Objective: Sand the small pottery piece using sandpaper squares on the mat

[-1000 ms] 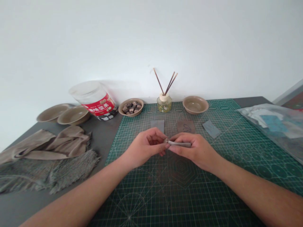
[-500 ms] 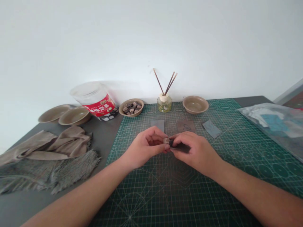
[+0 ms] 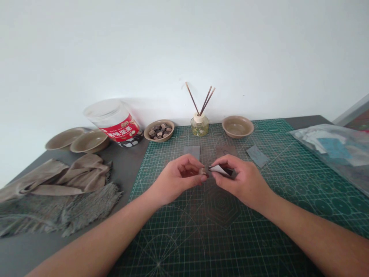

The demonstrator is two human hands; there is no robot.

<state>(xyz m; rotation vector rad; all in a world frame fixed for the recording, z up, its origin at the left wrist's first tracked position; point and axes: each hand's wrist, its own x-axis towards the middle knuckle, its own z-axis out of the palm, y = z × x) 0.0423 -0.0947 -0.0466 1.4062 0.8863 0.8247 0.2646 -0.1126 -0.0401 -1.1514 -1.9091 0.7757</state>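
Between the thumb and fingers of my left hand [image 3: 178,179] is a small wooden block [image 3: 202,171], mostly covered by the fingertips. My right hand [image 3: 243,179] pinches a folded piece of sandpaper [image 3: 220,169], dark on one face and pale on the other. A narrow gap separates the sandpaper from the block. Both hands are above the green cutting mat [image 3: 178,242]. Just beyond them lie a grey sheet [image 3: 192,152], a brown sheet [image 3: 225,151] with a mark on it, and a blue-grey sheet [image 3: 257,155].
At the back stand a bowl of small wooden blocks [image 3: 160,131], a reed diffuser [image 3: 199,125] and another bowl [image 3: 238,127]. Leftward are a clear jar [image 3: 115,123], two bowls [image 3: 89,141] and crumpled cloths [image 3: 72,192]. A plastic bag [image 3: 340,150] lies right.
My right hand has drawn the sandpaper slightly right, off the block, and tilted it so its pale face shows. My left hand has barely moved.
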